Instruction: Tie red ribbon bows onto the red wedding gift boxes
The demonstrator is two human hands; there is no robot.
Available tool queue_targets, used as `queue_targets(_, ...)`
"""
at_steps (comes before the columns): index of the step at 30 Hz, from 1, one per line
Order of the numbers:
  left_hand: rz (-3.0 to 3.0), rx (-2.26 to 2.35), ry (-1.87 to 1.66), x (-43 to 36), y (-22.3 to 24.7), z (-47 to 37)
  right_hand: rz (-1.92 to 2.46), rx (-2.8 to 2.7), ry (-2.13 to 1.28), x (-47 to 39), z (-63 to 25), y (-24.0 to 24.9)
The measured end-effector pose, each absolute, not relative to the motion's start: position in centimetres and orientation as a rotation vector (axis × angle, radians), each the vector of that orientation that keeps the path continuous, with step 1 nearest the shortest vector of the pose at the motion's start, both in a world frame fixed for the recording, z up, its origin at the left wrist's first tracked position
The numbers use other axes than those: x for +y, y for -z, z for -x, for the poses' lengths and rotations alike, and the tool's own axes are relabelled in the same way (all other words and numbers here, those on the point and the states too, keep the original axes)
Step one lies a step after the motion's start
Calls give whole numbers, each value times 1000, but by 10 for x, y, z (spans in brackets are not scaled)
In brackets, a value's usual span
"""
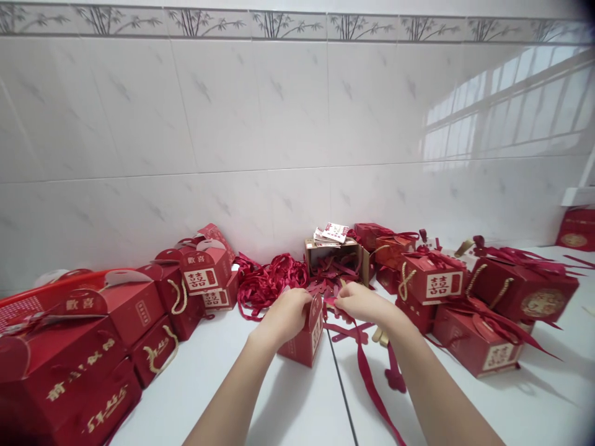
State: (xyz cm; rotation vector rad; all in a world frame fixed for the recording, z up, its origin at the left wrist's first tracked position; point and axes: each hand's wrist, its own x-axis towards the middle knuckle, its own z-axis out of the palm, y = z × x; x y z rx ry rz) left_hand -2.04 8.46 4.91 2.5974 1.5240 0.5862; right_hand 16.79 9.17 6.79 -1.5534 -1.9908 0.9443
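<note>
In the middle of the table stands a small red gift box (303,345) with a cream double-character label on one side. My left hand (284,317) is closed on its upper part, the thumb and fingers at the top flap. Just to the right, my right hand (365,303) pinches a dark red ribbon (365,365), whose long tail trails down the table toward me. The fingertips of this hand are close to the box's labelled side. Behind both hands lie a tangled heap of red ribbons (274,279) and an open carton (337,251) full of dark red strips.
Stacked red gift boxes (111,303) and a red plastic basket (46,294) line the left side. Ribbon-tied boxes (432,279) crowd the right. Cards (332,233) lie on the carton. Loose red strips (395,375) lie by my right forearm. A tiled wall (260,124) closes the back.
</note>
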Motion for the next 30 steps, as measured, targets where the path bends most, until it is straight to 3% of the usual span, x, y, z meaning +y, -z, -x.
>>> queue_targets(30,-2542,1498,-553,78,-50,20,1566,-1953,-909,104,-151,-50)
